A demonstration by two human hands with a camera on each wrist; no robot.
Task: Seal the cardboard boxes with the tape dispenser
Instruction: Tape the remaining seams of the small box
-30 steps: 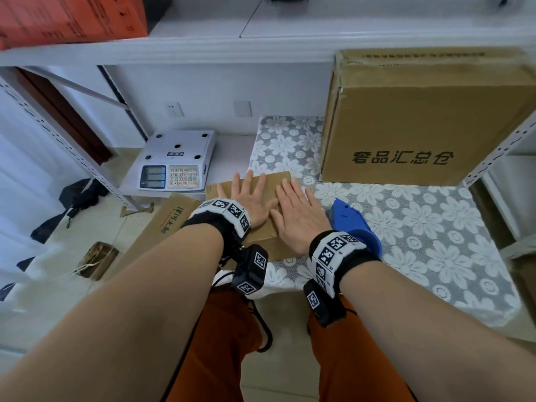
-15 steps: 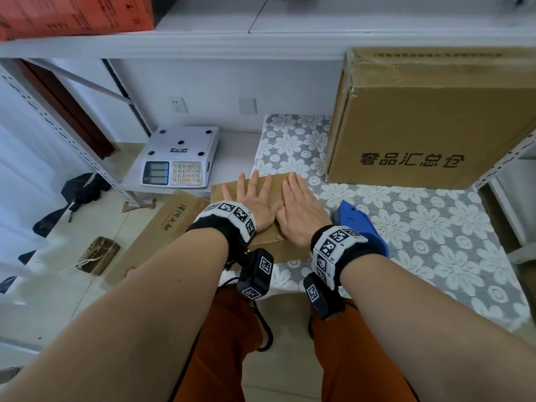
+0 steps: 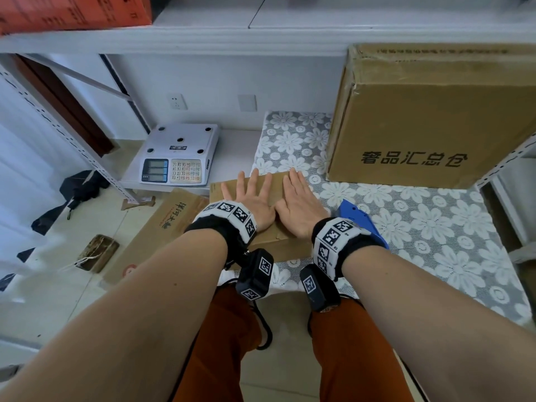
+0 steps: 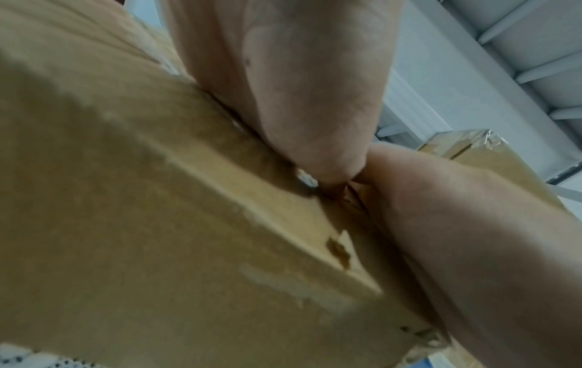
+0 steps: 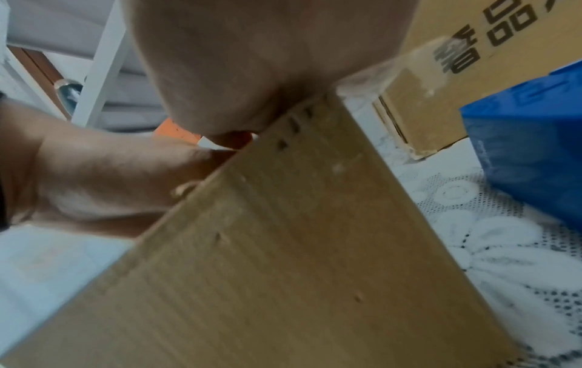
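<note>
Bright, even daylight, soft shadows; wide-angle edge bending, both wrist views blurred.

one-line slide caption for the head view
Left hand and right hand press flat on small brown cardboard box, blue tape dispenser beside.

A small brown cardboard box (image 3: 278,233) lies flat beside the blue tape dispenser (image 3: 358,217) (partly hidden).

Marker-patterned wristbands (image 3: 229,216), orange trousers (image 3: 220,343)
</note>
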